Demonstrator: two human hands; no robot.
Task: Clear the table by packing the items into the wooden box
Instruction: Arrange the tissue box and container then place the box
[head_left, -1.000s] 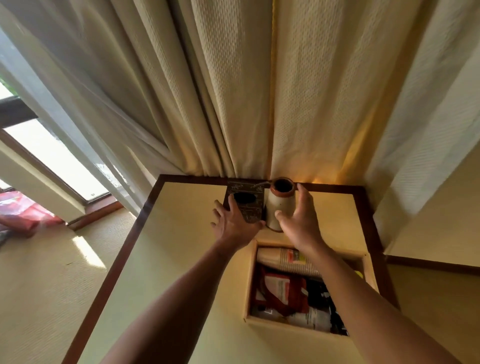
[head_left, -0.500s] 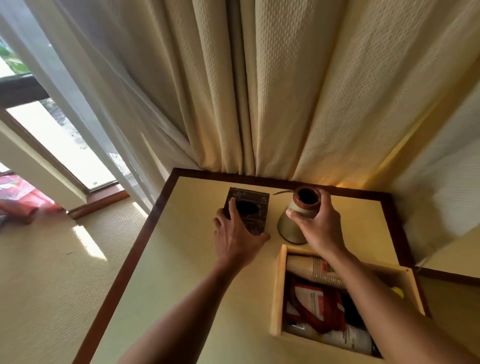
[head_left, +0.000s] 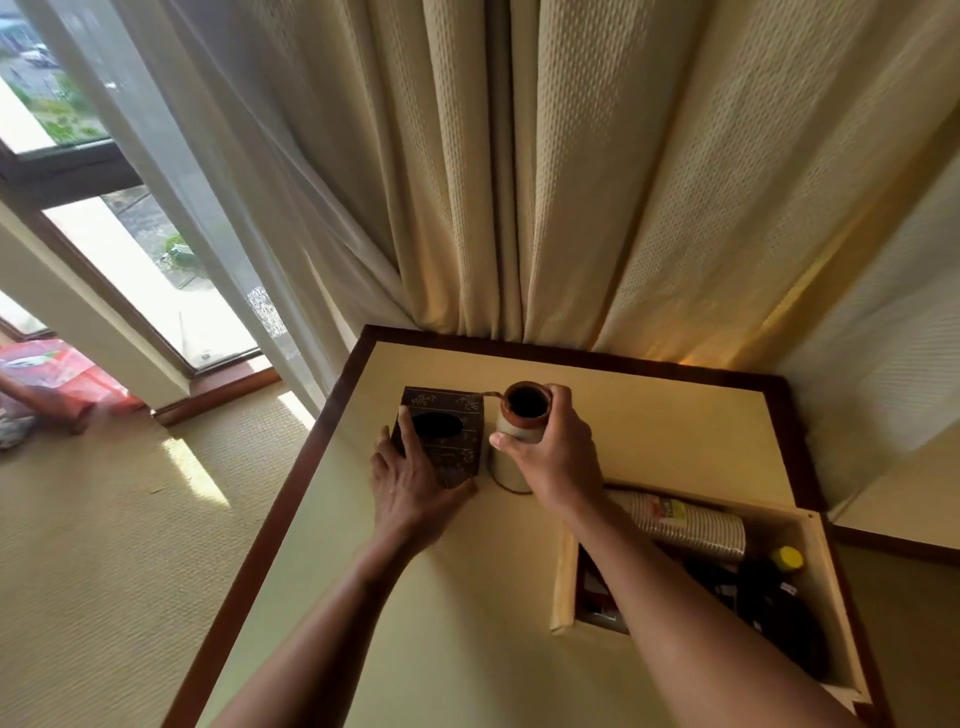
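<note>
A dark patterned tissue box (head_left: 441, 434) with an oval opening stands on the cream table (head_left: 457, 613) near the back. My left hand (head_left: 410, 488) wraps around its near side and left edge. Right beside it stands a pale ceramic jar (head_left: 511, 447) with a brown rim, upright on the table. My right hand (head_left: 553, 452) grips the jar near its top. The wooden box (head_left: 563, 582) sits open at the right, holding a stack of paper cups (head_left: 685, 525), a dark bottle (head_left: 774, 597) with a yellow cap and other packets partly hidden by my right forearm.
Cream curtains (head_left: 519, 182) hang right behind the table's back edge. The table has a dark wooden border (head_left: 270, 530). A window (head_left: 130, 260) and carpeted floor (head_left: 104, 571) lie to the left, with red cloth at the far left edge.
The view has swung left, so the table and box sit further right. Both hands have closed more firmly around the tissue box and the jar, which stand where they were.
</note>
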